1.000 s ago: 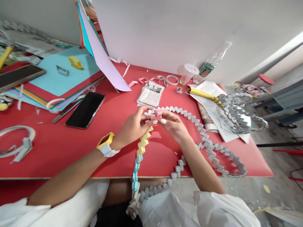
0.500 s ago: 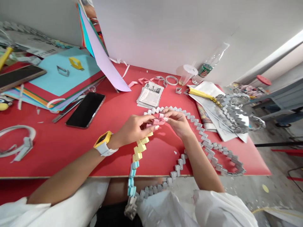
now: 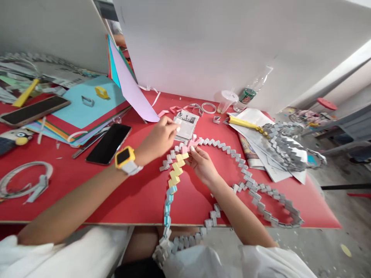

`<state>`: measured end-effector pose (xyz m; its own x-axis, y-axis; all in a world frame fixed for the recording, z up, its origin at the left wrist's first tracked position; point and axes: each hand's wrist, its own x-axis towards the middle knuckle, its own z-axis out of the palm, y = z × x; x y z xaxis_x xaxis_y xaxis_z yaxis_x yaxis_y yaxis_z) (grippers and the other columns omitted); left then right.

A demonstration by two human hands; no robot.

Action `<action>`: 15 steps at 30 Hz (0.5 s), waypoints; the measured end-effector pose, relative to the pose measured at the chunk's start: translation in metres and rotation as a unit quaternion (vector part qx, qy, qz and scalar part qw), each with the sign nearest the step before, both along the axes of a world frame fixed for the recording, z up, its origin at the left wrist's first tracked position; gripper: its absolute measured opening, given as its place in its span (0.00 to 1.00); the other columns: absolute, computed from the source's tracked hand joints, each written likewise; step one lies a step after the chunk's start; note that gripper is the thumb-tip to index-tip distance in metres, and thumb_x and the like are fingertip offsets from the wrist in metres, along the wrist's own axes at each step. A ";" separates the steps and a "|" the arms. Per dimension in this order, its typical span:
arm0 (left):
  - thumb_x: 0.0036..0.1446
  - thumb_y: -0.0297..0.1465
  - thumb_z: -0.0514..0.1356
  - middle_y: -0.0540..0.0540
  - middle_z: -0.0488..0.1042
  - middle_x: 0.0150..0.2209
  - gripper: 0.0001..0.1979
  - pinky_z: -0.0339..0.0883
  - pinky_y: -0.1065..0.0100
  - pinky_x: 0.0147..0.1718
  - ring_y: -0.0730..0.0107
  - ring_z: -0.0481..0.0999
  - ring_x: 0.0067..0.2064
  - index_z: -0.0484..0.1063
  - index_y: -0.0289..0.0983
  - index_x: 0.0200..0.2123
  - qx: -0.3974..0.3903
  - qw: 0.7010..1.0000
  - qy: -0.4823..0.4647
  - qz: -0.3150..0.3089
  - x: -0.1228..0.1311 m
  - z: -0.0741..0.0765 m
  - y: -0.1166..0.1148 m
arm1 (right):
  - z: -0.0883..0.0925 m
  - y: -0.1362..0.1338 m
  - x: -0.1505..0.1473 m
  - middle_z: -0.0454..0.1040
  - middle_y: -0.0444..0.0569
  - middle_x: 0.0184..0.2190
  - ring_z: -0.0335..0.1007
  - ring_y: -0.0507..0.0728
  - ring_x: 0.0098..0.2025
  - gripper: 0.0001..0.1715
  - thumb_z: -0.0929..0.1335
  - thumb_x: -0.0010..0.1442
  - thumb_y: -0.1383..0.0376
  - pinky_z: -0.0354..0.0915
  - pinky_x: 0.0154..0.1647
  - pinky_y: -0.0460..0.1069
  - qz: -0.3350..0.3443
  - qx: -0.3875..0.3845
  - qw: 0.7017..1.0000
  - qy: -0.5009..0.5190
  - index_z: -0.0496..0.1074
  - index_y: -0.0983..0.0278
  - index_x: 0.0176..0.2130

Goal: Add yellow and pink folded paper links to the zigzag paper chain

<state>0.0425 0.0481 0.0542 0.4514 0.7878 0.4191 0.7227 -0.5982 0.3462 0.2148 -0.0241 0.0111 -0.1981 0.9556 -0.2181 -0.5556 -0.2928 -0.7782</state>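
In our right hand (image 3: 205, 170), the fingers pinch the paper chain (image 3: 175, 177) by its pink links (image 3: 185, 149) above the tabletop (image 3: 139, 204), seemingly for steadiness, while our left hand (image 3: 158, 143) curls near newspaper sheets (image 3: 188, 119), its hold unclear.

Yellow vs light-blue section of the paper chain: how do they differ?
Position: the yellow section adjoins the pink section at the right hand; the light-blue section runs to the front edge of the red table.
Look: yellow shows broad zigzag faces; light-blue appears narrower.
Pose: yellow slants in frame; light-blue runs nearer vertical.
Shared: both are folded blocks in one chain.
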 end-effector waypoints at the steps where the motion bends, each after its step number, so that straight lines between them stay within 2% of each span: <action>1: 0.65 0.28 0.49 0.38 0.69 0.45 0.16 0.69 0.59 0.48 0.59 0.74 0.46 0.72 0.36 0.51 -0.003 0.999 0.023 0.041 0.000 0.000 0.020 | 0.000 0.001 0.001 0.74 0.41 0.28 0.72 0.48 0.30 0.14 0.74 0.54 0.57 0.70 0.33 0.43 -0.012 -0.004 1.000 0.009 0.69 0.62 0.32; 4: 0.63 0.31 0.52 0.31 0.69 0.51 0.19 0.69 0.55 0.44 0.50 0.75 0.47 0.68 0.32 0.55 -0.043 0.976 0.102 0.185 0.000 -0.009 0.081 | 0.001 0.003 0.005 0.75 0.43 0.28 0.75 0.51 0.31 0.15 0.73 0.55 0.56 0.71 0.34 0.46 -0.025 -0.017 0.999 0.029 0.67 0.62 0.33; 6: 0.60 0.32 0.54 0.30 0.71 0.49 0.18 0.68 0.56 0.43 0.46 0.74 0.49 0.70 0.31 0.51 -0.084 0.964 0.124 0.220 0.001 -0.022 0.111 | 0.001 0.004 0.007 0.75 0.44 0.28 0.77 0.54 0.32 0.15 0.72 0.55 0.57 0.73 0.36 0.48 -0.017 -0.022 0.999 0.043 0.66 0.62 0.34; 8: 0.58 0.32 0.56 0.30 0.74 0.44 0.16 0.67 0.57 0.44 0.47 0.75 0.49 0.73 0.29 0.46 -0.096 0.962 0.122 0.224 0.001 -0.034 0.127 | 0.001 0.003 0.009 0.75 0.43 0.27 0.77 0.54 0.31 0.14 0.72 0.55 0.58 0.73 0.35 0.49 -0.004 -0.026 0.998 0.052 0.65 0.61 0.35; 10: 0.58 0.31 0.54 0.31 0.75 0.42 0.14 0.65 0.59 0.46 0.51 0.75 0.49 0.74 0.27 0.41 -0.096 0.964 0.114 0.222 0.000 -0.042 0.131 | 0.002 0.002 0.011 0.75 0.42 0.26 0.77 0.54 0.30 0.13 0.70 0.57 0.60 0.74 0.33 0.48 0.005 -0.022 0.998 0.055 0.64 0.60 0.38; 12: 0.59 0.29 0.52 0.32 0.75 0.42 0.14 0.65 0.60 0.48 0.54 0.75 0.49 0.74 0.26 0.41 -0.082 0.966 0.105 0.223 -0.002 -0.044 0.121 | 0.003 0.001 0.012 0.74 0.40 0.26 0.77 0.54 0.30 0.14 0.69 0.58 0.61 0.74 0.33 0.48 0.006 -0.009 0.998 0.057 0.62 0.59 0.42; 14: 0.57 0.29 0.54 0.35 0.77 0.42 0.14 0.67 0.61 0.48 0.58 0.76 0.46 0.73 0.29 0.44 -0.060 0.975 0.049 0.209 -0.003 -0.038 0.099 | 0.003 0.000 0.012 0.74 0.39 0.26 0.77 0.54 0.30 0.19 0.68 0.59 0.62 0.74 0.32 0.48 0.011 0.007 0.998 0.060 0.61 0.56 0.49; 15: 0.55 0.29 0.56 0.38 0.78 0.40 0.14 0.69 0.62 0.46 0.60 0.78 0.42 0.73 0.31 0.44 -0.047 0.981 -0.034 0.183 -0.003 -0.034 0.083 | 0.003 0.000 0.012 0.74 0.38 0.26 0.77 0.54 0.30 0.23 0.68 0.60 0.62 0.74 0.32 0.49 0.018 0.016 0.998 0.061 0.59 0.55 0.53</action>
